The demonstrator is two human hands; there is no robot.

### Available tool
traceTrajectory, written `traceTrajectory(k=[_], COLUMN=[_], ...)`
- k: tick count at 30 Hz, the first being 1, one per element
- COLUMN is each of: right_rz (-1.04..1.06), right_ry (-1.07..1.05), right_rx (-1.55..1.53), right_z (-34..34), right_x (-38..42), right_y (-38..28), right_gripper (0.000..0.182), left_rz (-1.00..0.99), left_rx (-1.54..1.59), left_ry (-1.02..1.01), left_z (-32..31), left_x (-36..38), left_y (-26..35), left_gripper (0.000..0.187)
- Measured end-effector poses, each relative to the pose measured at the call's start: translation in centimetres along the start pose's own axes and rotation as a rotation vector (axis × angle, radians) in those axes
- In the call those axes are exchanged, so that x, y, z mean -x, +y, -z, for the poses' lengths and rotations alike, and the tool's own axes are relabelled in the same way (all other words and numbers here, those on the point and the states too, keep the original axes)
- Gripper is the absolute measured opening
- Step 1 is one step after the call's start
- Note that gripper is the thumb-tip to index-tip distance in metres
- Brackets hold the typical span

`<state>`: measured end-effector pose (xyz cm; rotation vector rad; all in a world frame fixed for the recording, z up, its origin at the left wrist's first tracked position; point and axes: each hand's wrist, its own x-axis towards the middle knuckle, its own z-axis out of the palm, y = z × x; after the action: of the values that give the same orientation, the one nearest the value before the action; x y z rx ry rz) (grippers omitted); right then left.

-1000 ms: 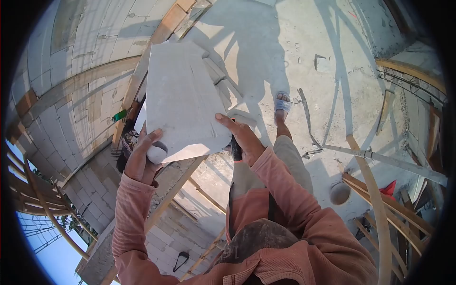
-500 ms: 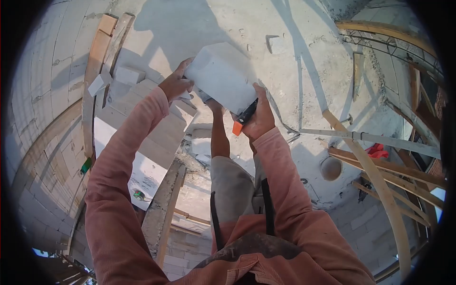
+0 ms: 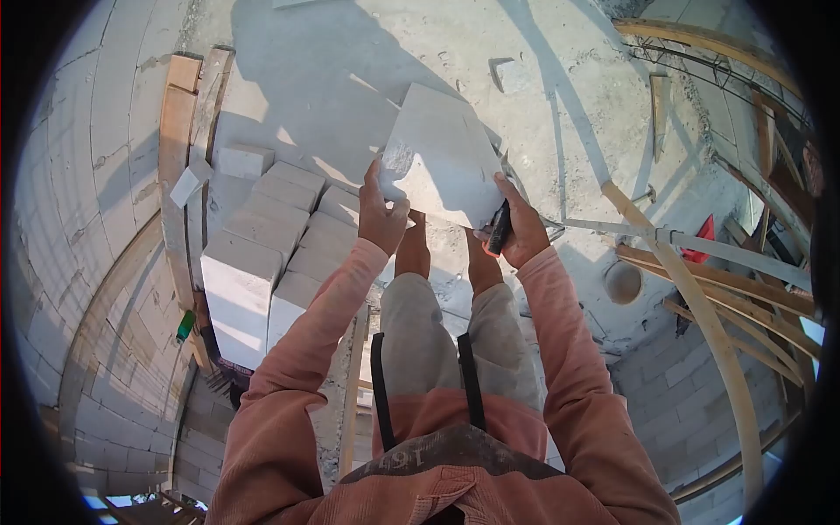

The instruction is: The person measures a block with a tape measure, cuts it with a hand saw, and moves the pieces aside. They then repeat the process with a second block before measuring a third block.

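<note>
In front of me I hold a pale aerated concrete block [image 3: 442, 149], its broad face toward me, with a rough chipped patch near its left edge. My left hand [image 3: 383, 217] grips the block's lower left edge, fingers closed against it. At the lower right corner, my right hand [image 3: 521, 226] clasps the block's edge and also holds a slim black tool with an orange end [image 3: 499, 231]. The tool's kind is not clear. Below the block, my legs show on the ground.
Stacked pale blocks [image 3: 254, 236] stand to my left, beside upright wooden planks [image 3: 178, 131] and a block wall [image 3: 96, 175]. A green bottle-like object [image 3: 185, 326] lies near the wall. On the right are a long curved pole [image 3: 700, 341], timber boards [image 3: 726, 284] and a round hole [image 3: 624, 283].
The block has turned and tilted in my hands, bringing a chipped patch into view. My left hand has shifted right and lower along it. My view has shifted, showing more of the stacked blocks.
</note>
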<state>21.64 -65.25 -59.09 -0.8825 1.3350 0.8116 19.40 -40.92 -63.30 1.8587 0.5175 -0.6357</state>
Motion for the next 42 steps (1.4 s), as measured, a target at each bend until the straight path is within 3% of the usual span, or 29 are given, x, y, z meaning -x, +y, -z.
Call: traceTrajectory(k=[3, 6, 10, 13, 17, 19, 23, 26, 29, 35, 42], right_rz=[0.158, 0.297, 0.488, 0.523, 0.734, 0.595, 1.062, 0.785, 0.661, 0.566, 0.534], right_ry=[0.085, 0.242, 0.326, 0.338, 0.331, 0.396, 0.540, 0.498, 0.522, 0.482, 0.529], right_rx=[0.043, 0.293, 0.772, 0.788, 0.620, 0.682, 0.935, 0.566, 0.427, 0.167, 0.122], right_z=[-0.6, -1.6, -0.2, 0.8, 4.0, 4.0, 7.4, 8.9, 7.4, 5.0, 5.4], right_x=[-0.2, 1.5, 0.2, 0.6, 2.4, 6.7, 10.6, 12.8, 14.6, 16.5, 16.8], right_y=[1.0, 0.6, -0.4, 0.6, 5.2, 5.4, 9.6, 12.5, 13.0, 13.2, 14.4], right_gripper=[0.058, 0.065, 0.069, 0.065, 0.046, 0.038, 0.030, 0.025, 0.030, 0.025, 0.025], left_rz=[0.079, 0.072, 0.254, 0.241, 0.318, 0.299, 0.263, 0.365, 0.397, 0.698, 0.699], left_rx=[0.218, 0.333, 0.655, 0.637, 0.637, 0.629, 0.712, 0.690, 0.709, 0.907, 0.697], left_ry=[0.039, 0.104, 0.169, 0.172, 0.140, 0.138, 0.086, -0.037, -0.102, 0.108, 0.247], left_z=[-0.5, -2.4, -4.6, -5.0, -3.6, -3.3, -2.1, 0.0, 1.0, 4.0, 6.8], left_x=[1.0, 1.8, 4.0, 4.8, 4.6, 4.4, 4.4, 4.6, 4.2, 3.2, -0.6], left_y=[1.5, 0.5, 1.3, 0.0, 1.6, 1.2, -1.2, 0.4, -1.0, -1.7, -4.5], left_gripper=[0.084, 0.087, 0.096, 0.093, 0.094, 0.091, 0.085, 0.080, 0.066, 0.046, 0.047])
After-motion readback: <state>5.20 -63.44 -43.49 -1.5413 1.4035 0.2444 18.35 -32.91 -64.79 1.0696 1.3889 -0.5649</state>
